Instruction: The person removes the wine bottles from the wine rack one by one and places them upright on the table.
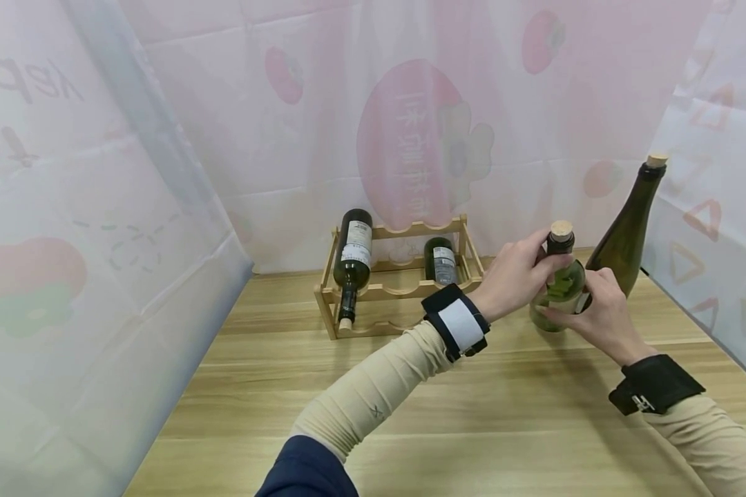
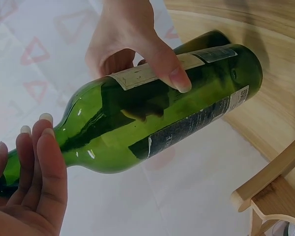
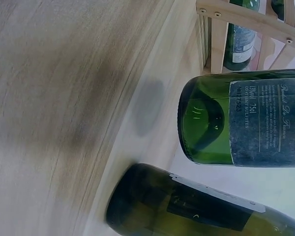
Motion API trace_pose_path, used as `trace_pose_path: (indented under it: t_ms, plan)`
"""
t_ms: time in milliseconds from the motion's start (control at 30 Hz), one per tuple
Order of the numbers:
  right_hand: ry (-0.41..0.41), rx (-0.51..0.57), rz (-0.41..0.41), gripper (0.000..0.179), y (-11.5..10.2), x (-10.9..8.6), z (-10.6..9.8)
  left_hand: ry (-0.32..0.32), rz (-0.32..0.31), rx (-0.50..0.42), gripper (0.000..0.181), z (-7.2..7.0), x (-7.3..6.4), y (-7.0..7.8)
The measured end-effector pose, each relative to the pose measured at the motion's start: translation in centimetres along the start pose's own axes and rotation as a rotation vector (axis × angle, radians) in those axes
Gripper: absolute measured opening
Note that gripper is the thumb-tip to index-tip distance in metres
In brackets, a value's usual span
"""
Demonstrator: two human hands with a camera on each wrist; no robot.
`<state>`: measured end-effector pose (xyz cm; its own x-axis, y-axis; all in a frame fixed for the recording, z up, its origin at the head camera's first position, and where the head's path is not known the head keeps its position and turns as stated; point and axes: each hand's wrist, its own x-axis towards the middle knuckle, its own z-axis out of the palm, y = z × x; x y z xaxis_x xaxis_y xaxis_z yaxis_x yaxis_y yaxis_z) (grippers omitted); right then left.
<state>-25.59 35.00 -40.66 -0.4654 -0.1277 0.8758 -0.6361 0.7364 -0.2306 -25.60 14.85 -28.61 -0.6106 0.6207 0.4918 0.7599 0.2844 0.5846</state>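
A corked green wine bottle (image 1: 568, 281) is held upright at the right, its base above the tabletop in the right wrist view. My left hand (image 1: 514, 270) holds the neck, with fingers on one side and thumb on the other. Lower down, my right hand (image 1: 604, 319) grips the body, its thumb lying across the glass in the left wrist view. Pale and dark labels show on the bottle (image 2: 113, 128). Just behind it stands a taller corked bottle (image 1: 622, 241), upright on the table and touched by neither hand visibly.
A wooden wine rack (image 1: 398, 293) stands left of the hands. A dark bottle (image 1: 356, 248) lies in its left side, cork toward me, and another bottle (image 1: 441, 261) lies at its right. Printed cloth (image 1: 323, 152) hangs behind the wooden table (image 1: 472, 414) and at both sides.
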Motion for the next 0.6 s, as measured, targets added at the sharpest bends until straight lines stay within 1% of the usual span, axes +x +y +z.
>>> trace_pose_path:
  t_ms: [167,300,400,600]
  plan:
    - [-0.003,-0.001,0.007,0.068,0.1,-0.1,-0.2,0.003,-0.017,0.025,0.022,0.2,0.4,0.2]
    - [-0.012,-0.015,0.025,0.072,0.1,-0.2,-0.1,0.003,-0.027,0.043,0.021,0.2,0.7,0.2]
    - [-0.012,-0.024,0.046,0.074,0.1,-0.2,-0.1,-0.002,-0.038,0.039,0.021,0.3,1.0,0.3]
    - [-0.022,-0.041,0.106,0.069,0.1,-0.1,-0.1,-0.019,-0.097,0.033,0.022,0.3,1.7,0.5]
